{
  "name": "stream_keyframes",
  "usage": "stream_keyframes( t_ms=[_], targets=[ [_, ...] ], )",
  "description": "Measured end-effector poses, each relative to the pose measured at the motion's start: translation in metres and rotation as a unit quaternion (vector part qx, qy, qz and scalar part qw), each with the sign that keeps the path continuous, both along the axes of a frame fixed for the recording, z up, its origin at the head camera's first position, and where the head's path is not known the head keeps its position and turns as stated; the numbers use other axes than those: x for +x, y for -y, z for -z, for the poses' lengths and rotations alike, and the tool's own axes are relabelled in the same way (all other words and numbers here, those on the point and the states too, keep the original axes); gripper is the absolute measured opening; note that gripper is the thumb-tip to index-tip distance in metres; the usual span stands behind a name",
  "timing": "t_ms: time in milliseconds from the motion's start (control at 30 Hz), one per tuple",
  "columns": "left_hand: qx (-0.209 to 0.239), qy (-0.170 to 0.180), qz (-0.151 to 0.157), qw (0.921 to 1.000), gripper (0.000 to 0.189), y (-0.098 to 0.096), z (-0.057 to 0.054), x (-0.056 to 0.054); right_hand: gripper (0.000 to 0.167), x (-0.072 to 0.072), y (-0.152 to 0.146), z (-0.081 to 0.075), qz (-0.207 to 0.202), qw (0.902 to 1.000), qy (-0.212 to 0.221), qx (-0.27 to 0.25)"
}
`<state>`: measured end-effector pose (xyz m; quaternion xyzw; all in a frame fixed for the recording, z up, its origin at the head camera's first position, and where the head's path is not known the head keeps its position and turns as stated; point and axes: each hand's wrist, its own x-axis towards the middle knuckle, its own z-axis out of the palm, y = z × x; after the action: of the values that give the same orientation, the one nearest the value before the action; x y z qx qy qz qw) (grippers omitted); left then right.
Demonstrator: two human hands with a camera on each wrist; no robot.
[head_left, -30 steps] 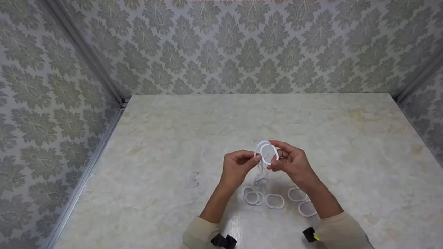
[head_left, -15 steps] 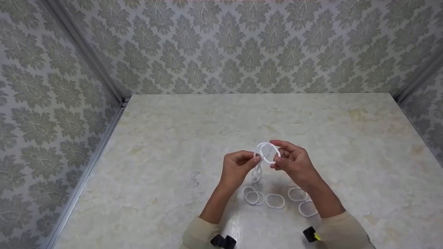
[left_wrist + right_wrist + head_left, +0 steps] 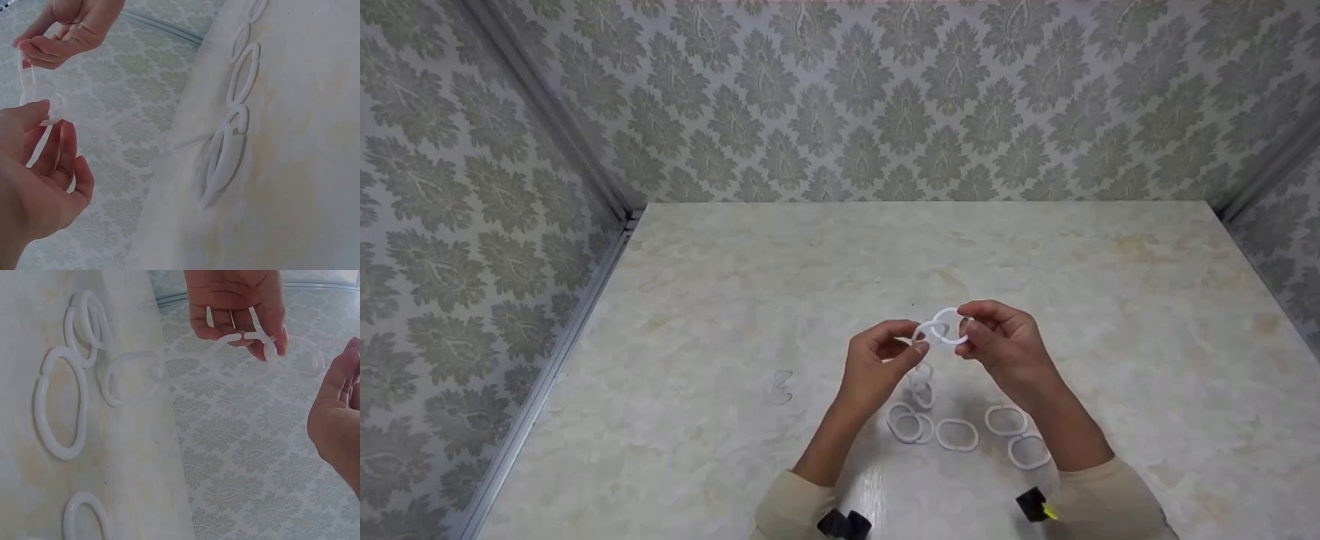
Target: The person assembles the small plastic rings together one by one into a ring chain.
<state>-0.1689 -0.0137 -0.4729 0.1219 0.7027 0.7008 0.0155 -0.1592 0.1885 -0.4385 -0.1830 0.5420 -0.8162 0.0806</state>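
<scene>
My left hand (image 3: 877, 364) pinches a white plastic oval link (image 3: 916, 331) between thumb and fingers. A short chain of similar links (image 3: 924, 401) hangs below that hand towards the table; its links look blurred in the right wrist view. To its right, my right hand (image 3: 1005, 337) holds another white oval link (image 3: 946, 340) by its right end. The two held links overlap and look threaded through each other. A small gap shows in the rim of a link (image 3: 228, 338) at my left hand.
Several loose white links lie on the pale marbled table (image 3: 735, 300) below the hands: an overlapping pair (image 3: 891, 421), a single one (image 3: 958, 449), and two more (image 3: 1006, 407) near my right forearm. A faint zigzag-edged outline (image 3: 784, 390) lies at left. Patterned walls (image 3: 855, 97) enclose the table.
My right hand has moved slightly right, drawing its link away from the left one, so the two overlap less. The hanging chain has swung and sunk a little. The loose links have stayed put.
</scene>
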Motion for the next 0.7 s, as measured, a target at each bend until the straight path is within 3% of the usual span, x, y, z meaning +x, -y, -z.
stream_keyframes(
  t_ms=[67, 167, 300, 400, 533, 700],
  targets=[
    [-0.031, -0.038, -0.013, 0.9987, 0.031, -0.001, -0.002, 0.002, 0.018, 0.0, 0.002, -0.001, -0.005, 0.9999, -0.004, -0.008],
    [-0.073, -0.111, -0.041, 0.9902, 0.032, -0.003, -0.005, 0.006, 0.017, 0.0, 0.006, -0.002, -0.011, 0.9999, -0.003, -0.01],
    [-0.096, -0.232, -0.067, 0.9655, 0.023, -0.004, -0.008, 0.009, 0.015, 0.001, 0.01, -0.004, -0.023, 0.9996, -0.001, -0.019],
    [-0.1, -0.302, -0.076, 0.9449, 0.018, -0.005, -0.007, 0.008, 0.014, 0.001, 0.012, -0.005, -0.034, 0.9989, -0.003, -0.033],
    [-0.095, -0.343, -0.09, 0.9302, 0.018, -0.005, -0.006, 0.007, 0.015, 0.0, 0.012, -0.005, -0.047, 0.9983, -0.001, -0.034],
    [-0.085, -0.358, -0.097, 0.9247, 0.016, -0.002, -0.007, 0.005, 0.019, 0.002, 0.011, -0.003, -0.049, 0.9986, 0.006, -0.019]
  ],
)
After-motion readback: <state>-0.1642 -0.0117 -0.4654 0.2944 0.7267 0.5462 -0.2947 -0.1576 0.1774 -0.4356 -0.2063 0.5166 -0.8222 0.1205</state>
